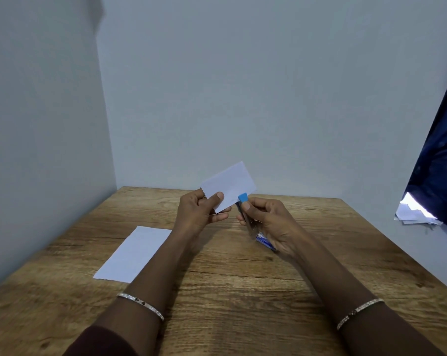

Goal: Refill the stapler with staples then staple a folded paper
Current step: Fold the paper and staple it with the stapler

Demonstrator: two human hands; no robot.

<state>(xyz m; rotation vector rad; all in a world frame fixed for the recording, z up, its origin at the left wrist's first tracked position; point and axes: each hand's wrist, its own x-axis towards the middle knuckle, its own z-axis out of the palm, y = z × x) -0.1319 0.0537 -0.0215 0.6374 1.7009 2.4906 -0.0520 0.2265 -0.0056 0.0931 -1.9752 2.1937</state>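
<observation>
A wooden desk [217,278] fills the near scene, with a flat white sheet [135,254] lying on its left part and a small blue staple box [264,242] on it under the right hand. Above the desk's far middle, the left hand [196,214] has its fingers [218,197] pinched on the lower left corner of a folded paper [230,185]. Just right of it, the right hand [268,222] has fingers closed around a blue-tipped stapler [244,209] whose tip touches the paper's lower edge.

Dim, even, bluish light; glare patch at right; wide-angle bending edges; slight blur.
</observation>
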